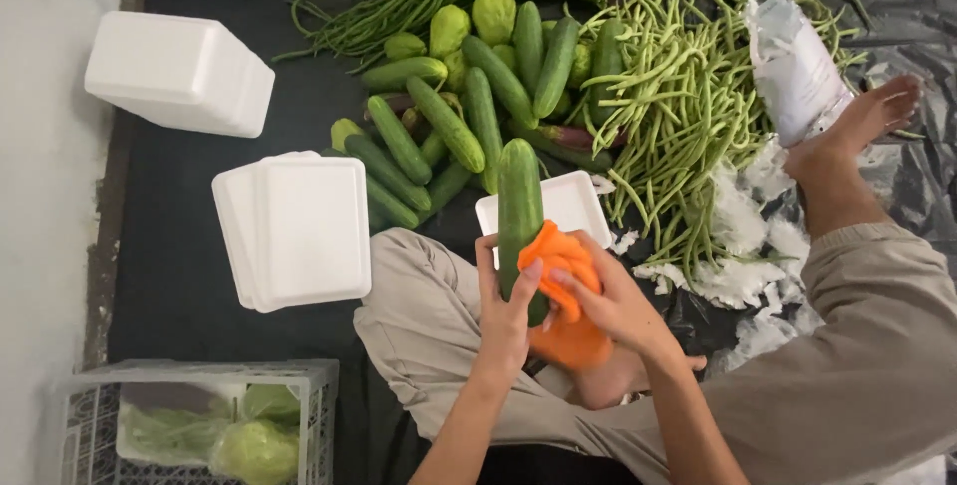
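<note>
Cucumber (519,201) held upright over the lap, above a white foam tray (578,198). Left hand (503,311) grip clenched round its lower end; right hand (613,301) grip presses an orange cloth (560,271) against it. Risk judged: a slick skin may slip from the one-handed hold and bruise on the floor.

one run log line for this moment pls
left hand: holds long green cucumber | right hand: presses orange cloth on it | behind: white foam tray

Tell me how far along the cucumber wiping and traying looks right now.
Done: nothing trayed; the foam tray at the knees looks empty. In hand: the left hand holds one cucumber while the right hand rubs it with an orange cloth. Left: the cucumber pile and two unused tray stacks.
</note>
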